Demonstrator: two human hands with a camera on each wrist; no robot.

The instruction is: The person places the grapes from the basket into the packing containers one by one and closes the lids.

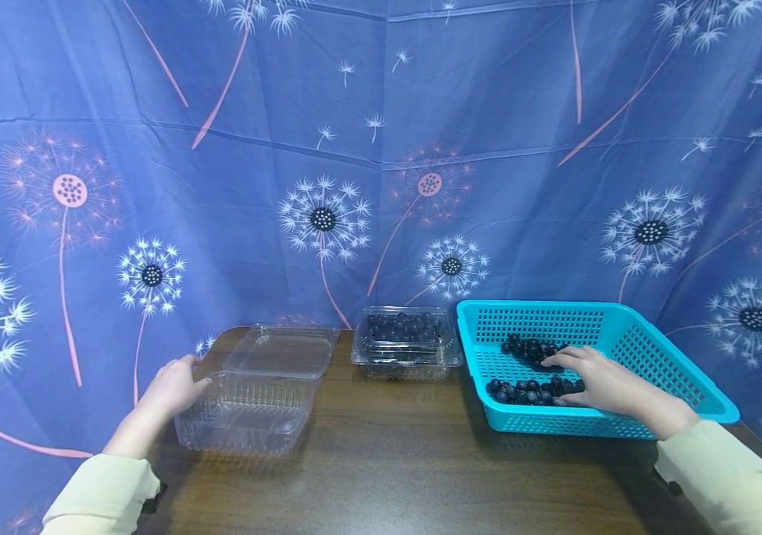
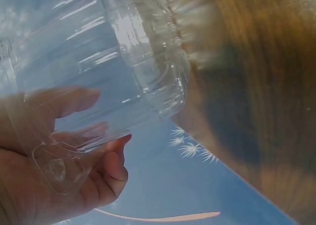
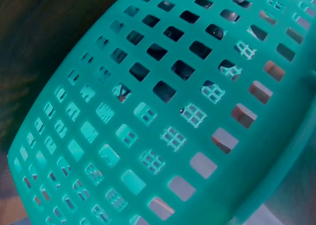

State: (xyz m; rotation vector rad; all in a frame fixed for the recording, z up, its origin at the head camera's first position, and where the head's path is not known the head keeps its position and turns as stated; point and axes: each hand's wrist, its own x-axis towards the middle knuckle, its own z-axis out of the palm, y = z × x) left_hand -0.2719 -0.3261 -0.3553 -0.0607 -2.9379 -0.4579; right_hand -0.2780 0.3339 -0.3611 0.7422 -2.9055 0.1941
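A clear plastic clamshell container (image 1: 247, 409) stands at the left of the table, its lid (image 1: 284, 351) folded back. At its left rim, my left hand (image 1: 174, 386) holds the plastic between thumb and fingers; the left wrist view shows the hand (image 2: 74, 156) partly through the wall. Two clusters of dark grapes (image 1: 521, 392) lie in a turquoise basket (image 1: 662, 349). My right hand (image 1: 598, 379) reaches in over them, thumb and forefinger spread apart around the right end of the front cluster. In the right wrist view the slotted basket wall (image 3: 148, 111) hides most of that hand.
A closed clear container (image 1: 406, 343) filled with dark grapes stands at the back middle, just left of the basket. The brown wooden table (image 1: 381, 461) stretches in front of it. A blue dandelion-print cloth (image 1: 381, 148) hangs behind the table.
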